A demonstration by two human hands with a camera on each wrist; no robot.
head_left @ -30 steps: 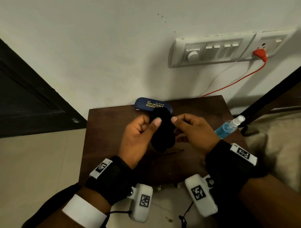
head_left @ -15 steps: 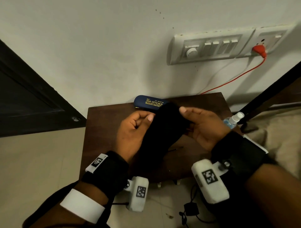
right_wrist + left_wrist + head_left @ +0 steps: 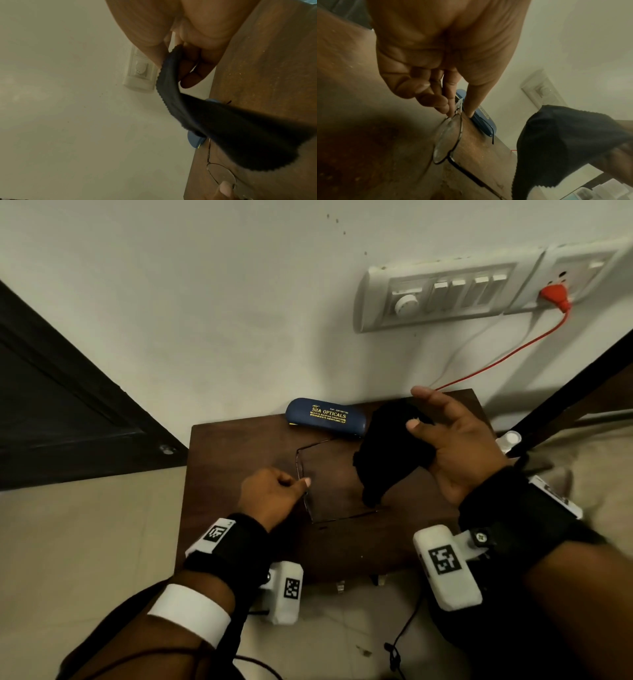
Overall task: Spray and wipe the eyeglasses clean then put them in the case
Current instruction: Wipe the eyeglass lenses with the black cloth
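Note:
Thin-rimmed eyeglasses (image 3: pixel 302 465) sit low over the brown table (image 3: pixel 239 446) with their temples spread open towards the right. My left hand (image 3: pixel 305 486) pinches them at the frame between thumb and fingers; the left wrist view shows the fingertips (image 3: pixel 450 112) on the top of a lens (image 3: pixel 447 138). My right hand (image 3: pixel 416 409) holds a black cloth (image 3: pixel 383 460) up over the table's right half, pinched between thumb and fingers (image 3: pixel 193 75). The cloth (image 3: pixel 223 128) hangs clear of the glasses (image 3: pixel 221 174). A shut blue case (image 3: pixel 325 416) lies at the table's back edge.
A spray bottle's white cap (image 3: pixel 509 440) shows behind my right wrist at the table's right edge. A switchboard (image 3: pixel 445 292) with a red plug (image 3: pixel 555 294) and cord is on the wall behind. A dark door (image 3: pixel 51 405) stands on the left, with tiled floor below.
My hands have parted. The left hand brought the glasses down and left towards the table. The right hand drew the cloth off them and moved right.

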